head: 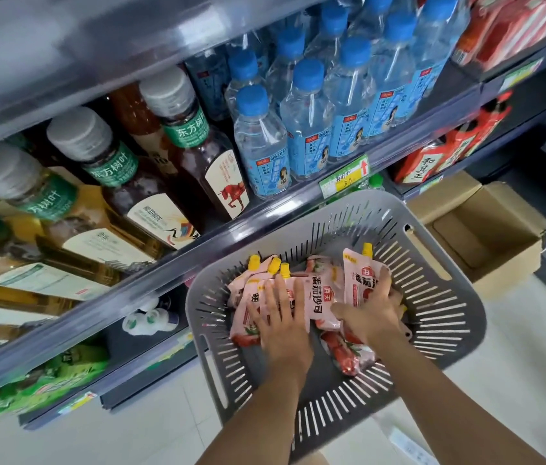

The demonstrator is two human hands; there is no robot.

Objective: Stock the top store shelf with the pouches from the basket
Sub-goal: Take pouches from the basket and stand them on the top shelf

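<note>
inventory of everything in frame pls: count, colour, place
basket: one, grey, slotted, below the shelves
pouches: at least five, pink with yellow caps, in the basket
water bottles: about ten, clear with blue caps, shelf above the basket
tea bottles: several, brown or amber with grey caps, same shelf, left
price tag: one, green and yellow, shelf edge under the water bottles
cardboard box: one, brown, open, floor right of the basket
red packs: several, shelves at right
green packs: several, lower shelf at left
left hand: flat on the pouches
right hand: grips one of the pouches
</note>
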